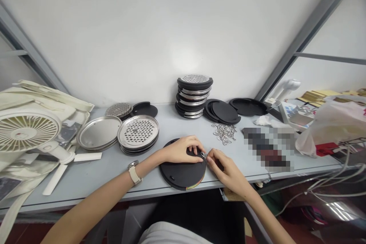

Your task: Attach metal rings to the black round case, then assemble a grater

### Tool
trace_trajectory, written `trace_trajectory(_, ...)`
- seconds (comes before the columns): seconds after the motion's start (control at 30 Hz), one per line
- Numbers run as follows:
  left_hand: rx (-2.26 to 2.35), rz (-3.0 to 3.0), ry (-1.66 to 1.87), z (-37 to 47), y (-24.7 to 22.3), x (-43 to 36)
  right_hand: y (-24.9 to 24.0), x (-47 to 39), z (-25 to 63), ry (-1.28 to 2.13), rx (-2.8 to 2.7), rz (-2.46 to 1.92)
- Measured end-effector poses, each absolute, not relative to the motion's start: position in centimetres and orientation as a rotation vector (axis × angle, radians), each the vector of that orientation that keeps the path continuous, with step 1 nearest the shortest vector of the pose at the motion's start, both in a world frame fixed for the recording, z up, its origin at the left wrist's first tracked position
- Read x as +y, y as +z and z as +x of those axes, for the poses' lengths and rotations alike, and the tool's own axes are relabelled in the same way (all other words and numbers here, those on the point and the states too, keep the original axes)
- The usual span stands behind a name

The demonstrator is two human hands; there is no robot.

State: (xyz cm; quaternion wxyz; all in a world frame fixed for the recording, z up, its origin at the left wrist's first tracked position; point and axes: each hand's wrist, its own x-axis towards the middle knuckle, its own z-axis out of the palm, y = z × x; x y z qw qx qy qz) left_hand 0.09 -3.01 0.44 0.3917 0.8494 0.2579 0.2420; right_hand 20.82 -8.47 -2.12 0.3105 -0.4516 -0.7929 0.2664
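At my far left the fan (21, 134) is running off the edge of view, and the mark on its hub is showing too small to read. It is covering part of the cream bag (58, 97). Two white strips (88, 156) are lying by its base on the bench (105, 175). Next, the plain plates (98, 131) are sitting stacked, and the graters (138, 131) are partly hiding the black lid (145, 109) behind them. My watch (133, 171) is turning its dial too far aside to read.

My left hand (183, 149) is resting on the black disc (183, 175), at the bench's front edge, fingers curling and covering its upper part; I cannot tell how firmly it is gripping. A coloured band is showing along the disc's near rim. My right hand (224, 166) is closing thumb and forefinger on a small wire clip (204, 155) at the disc's right edge, its far end being hidden by my fingers.

Behind, the tall stack (194, 99) is standing near the wall. Further right, wire hooks (224, 133) are lying tangled, and a pixelated patch (268, 148) is obscuring whatever lies there. A plastic bag (326, 122) is half covering something red.
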Motion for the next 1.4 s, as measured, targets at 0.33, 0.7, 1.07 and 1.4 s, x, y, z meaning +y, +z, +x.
trace_trajectory(0.33, 0.651, 2.160, 0.600, 0.11, 0.45, -2.90, -2.27, -8.40, 20.86, 0.788, -2.083, -1.184)
trace_trajectory(0.7, 0.642, 2.158, 0.596, 0.08, 0.41, -2.93, -2.37, -8.36, 20.92, 0.780, -2.093, -1.188)
trace_trajectory(1.07, 0.649, 2.177, 0.599, 0.09, 0.39, -2.95, -2.44, -8.34, 21.02, 0.725, -2.140, -1.207)
trace_trajectory(1.4, 0.643, 2.183, 0.602, 0.10, 0.23, -2.90, -2.42, -8.48, 21.06, 0.714, -2.180, -1.197)
